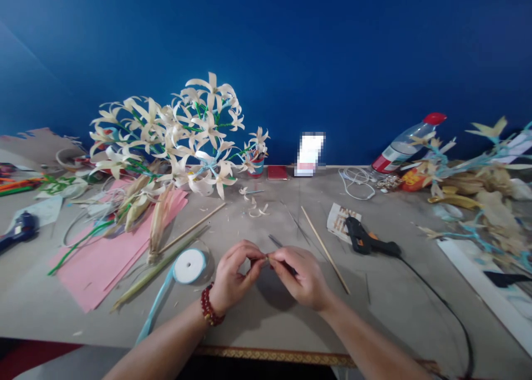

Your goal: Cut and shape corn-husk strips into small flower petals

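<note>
Above the near part of the table, my left hand point(239, 272) and my right hand point(301, 272) meet fingertip to fingertip. Both are closed in a pinch around something tiny, mostly hidden by the fingers. A thin dark pointed tool point(275, 240) shows just behind my right hand; whether that hand touches it I cannot tell. Left of my left hand sits a roll of white and light-blue ribbon point(189, 266), its loose end trailing toward the table's front edge. Small pale petal-like curls point(258, 209) lie on the table beyond both hands.
Cream handmade flowers point(208, 128) stand at the back left, with pink paper sheets point(100, 269) in front. A black glue gun point(369, 239) with its cord, a wooden stick point(326, 250) and a tilted bottle point(405, 142) are on the right. A blue glue gun point(22, 227) lies far left.
</note>
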### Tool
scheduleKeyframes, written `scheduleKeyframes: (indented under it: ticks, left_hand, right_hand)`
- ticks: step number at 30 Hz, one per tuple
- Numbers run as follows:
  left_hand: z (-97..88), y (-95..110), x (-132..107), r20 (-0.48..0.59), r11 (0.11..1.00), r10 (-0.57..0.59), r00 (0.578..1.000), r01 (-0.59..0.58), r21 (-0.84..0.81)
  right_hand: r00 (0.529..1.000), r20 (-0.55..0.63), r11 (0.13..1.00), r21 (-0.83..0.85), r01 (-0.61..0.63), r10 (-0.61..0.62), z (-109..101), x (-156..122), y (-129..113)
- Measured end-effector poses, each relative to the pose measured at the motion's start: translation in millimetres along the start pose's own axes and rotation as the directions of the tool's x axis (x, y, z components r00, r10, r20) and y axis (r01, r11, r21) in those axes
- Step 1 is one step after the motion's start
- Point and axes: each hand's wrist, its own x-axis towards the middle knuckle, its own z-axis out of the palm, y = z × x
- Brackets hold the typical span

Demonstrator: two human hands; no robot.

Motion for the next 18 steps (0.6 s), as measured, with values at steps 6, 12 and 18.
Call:
scheduleKeyframes:
  ticks: [6, 12, 18]
  left_hand:
    - [1.1, -1.3, -1.3, 0.006, 1.0, -0.029, 1.0, 0.029, -0.01]
    - [0.6, 0.9, 0.1, -0.009, 0.998, -0.036, 0.999, 0.035, -0.06]
    - [0.3, 4.8, 3.7, -0.008, 0.981, -0.1, 0.995, 0.098, -0.168]
  right_hand:
    - [0.999, 0.006, 0.999, -0.018, 0.034, -0.034, -0.4, -1.3, 1.1]
    - [0.998, 0.007, 0.998, -0.018, 0.055, -0.054, -2.6, 0.5, -1.3]
    - [0.999, 0.014, 0.999, -0.003, 0.041, -0.041, -3.8, 1.7, -3.3]
